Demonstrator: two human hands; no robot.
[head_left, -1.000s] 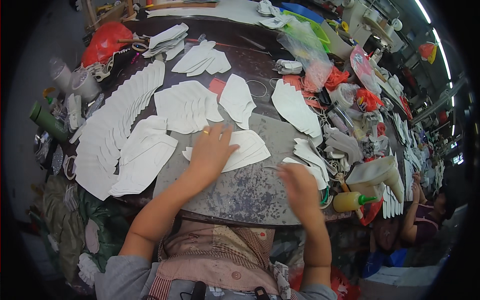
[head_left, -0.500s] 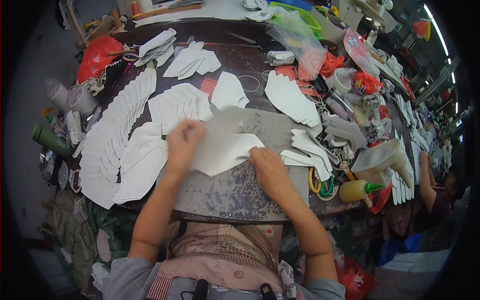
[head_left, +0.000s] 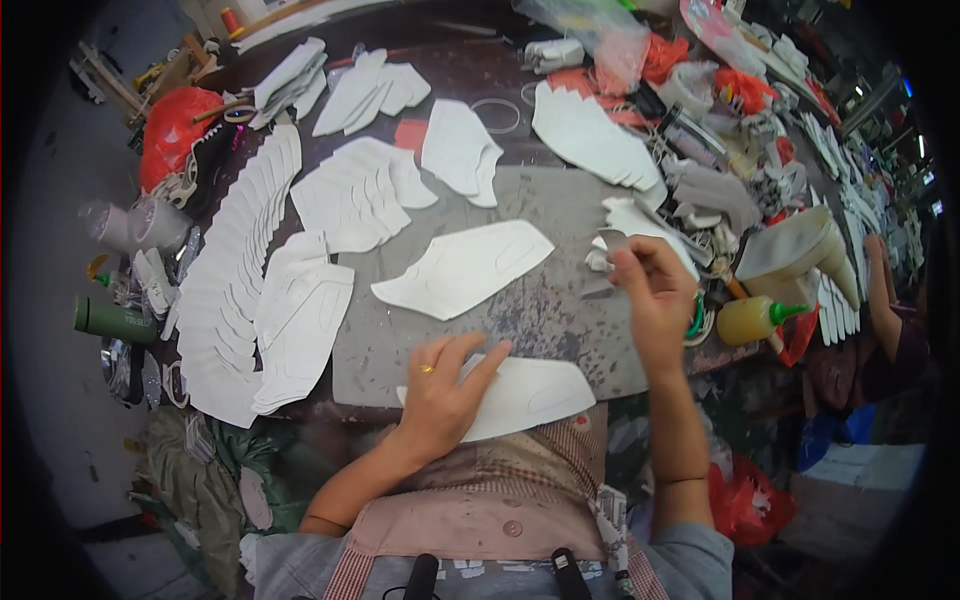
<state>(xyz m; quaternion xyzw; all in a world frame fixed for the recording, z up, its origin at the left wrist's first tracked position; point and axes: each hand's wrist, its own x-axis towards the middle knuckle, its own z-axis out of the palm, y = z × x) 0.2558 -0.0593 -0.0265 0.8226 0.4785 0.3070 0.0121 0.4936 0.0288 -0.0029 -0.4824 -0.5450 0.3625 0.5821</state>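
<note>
My left hand [head_left: 445, 385] lies with fingers spread on a white cut panel [head_left: 540, 393] at the near edge of the scuffed grey board [head_left: 370, 360]. A second white panel [head_left: 465, 268], with faint drawn lines, lies flat farther up the board. My right hand [head_left: 658, 285] is raised at the board's right side, thumb and fingers pinched on a small, narrow white piece [head_left: 612, 239]. Just behind it are curved white strips [head_left: 632, 213], partly covered by the hand.
Overlapping white panels [head_left: 225, 300] fan out at the left, with more stacks [head_left: 590, 130] at the back. A yellowish glue bottle [head_left: 750, 320] with a green tip lies right, near a beige plastic container [head_left: 790, 250]. A green bottle [head_left: 110, 320] lies far left. Another person's arm [head_left: 880, 290] shows far right.
The panels both hands held now lie apart on the board, one in the middle and one nearer me. My left hand moved down toward me; my right hand moved right and up to the strips.
</note>
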